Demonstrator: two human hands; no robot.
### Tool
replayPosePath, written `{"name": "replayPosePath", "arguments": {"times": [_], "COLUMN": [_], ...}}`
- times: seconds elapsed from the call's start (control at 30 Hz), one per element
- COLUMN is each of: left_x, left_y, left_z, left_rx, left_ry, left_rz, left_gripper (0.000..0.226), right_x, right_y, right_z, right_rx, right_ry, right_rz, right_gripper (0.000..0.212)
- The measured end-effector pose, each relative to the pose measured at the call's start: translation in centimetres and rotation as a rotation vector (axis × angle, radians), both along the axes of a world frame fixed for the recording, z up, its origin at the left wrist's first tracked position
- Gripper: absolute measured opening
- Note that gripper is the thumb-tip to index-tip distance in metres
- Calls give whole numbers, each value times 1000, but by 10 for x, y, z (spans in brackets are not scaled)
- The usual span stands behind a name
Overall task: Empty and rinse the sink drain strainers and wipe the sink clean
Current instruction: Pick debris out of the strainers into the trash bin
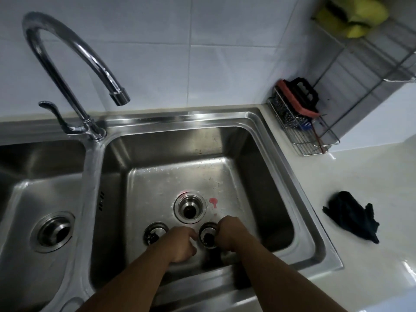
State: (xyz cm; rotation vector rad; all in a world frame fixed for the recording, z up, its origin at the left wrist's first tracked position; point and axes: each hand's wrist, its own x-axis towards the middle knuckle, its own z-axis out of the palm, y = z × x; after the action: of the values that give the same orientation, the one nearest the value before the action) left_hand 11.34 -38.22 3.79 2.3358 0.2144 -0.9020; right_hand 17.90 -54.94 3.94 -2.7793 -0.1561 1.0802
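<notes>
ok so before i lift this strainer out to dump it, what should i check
1. Strainers out of the drain: ok. The left strainer and right strainer lie on the basin floor, and the drain is open.
2. Strainers emptied: not ok. Dark debris sits in both.
3. Grip: cannot tell. The right hand curls at the right strainer's rim with the left hand beside it, but both are blurred.
4. Faucet off: ok. No water is running.
5. Basin clean: not ok. There is a pink stain beside the drain.
6. Cloth ready: ok. A dark cloth lies on the counter.
</notes>
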Motion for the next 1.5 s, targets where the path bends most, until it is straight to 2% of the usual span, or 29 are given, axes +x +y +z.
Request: {"name": "replayPosePath", "arguments": {"times": [0.13, 0.27, 0.33, 0.57, 0.73, 0.9, 1.0, 1.13, 1.2, 1.4, 1.5], "left_x": [4, 18, 29, 75, 113, 141, 150, 156, 158, 167, 172], "left_y": [3, 6, 4, -22, -57, -85, -97, -111, -118, -132, -130], "left_z": [9, 30, 45, 106, 144, 172, 180, 186, 188, 190, 186], "left_rx": [10, 46, 69, 39, 42, 125, 146, 143, 143, 114, 92], "left_ry": [-21, -52, -98, -215, -236, -346, -365, -367, -366, -366, -361], "left_rz": [-20, -28, -67, -185, -207, -297, -312, -307, -305, -280, -288], "left_gripper": [39, 38, 37, 22, 36, 40, 40, 43, 42, 39, 40], "right_x": [7, 19, 26, 56, 79, 89, 91, 96, 100, 111, 123], "right_y": [-2, -2, -3, -23, -50, -72, -81, -92, -97, -122, -143], "right_z": [16, 42, 55, 99, 134, 158, 165, 167, 168, 179, 181], "right_rx": [41, 124, 159, 138, 155, 142, 127, 134, 128, 234, 266], "right_ry": [-56, -121, -160, -306, -398, -457, -485, -487, -509, -686, -797], "right_rz": [-48, -63, -69, -85, -155, -135, -106, -230, -230, -358, -452], "right_gripper": [30, 43, 39, 39, 31, 25, 23, 34, 30, 16, 20]}}
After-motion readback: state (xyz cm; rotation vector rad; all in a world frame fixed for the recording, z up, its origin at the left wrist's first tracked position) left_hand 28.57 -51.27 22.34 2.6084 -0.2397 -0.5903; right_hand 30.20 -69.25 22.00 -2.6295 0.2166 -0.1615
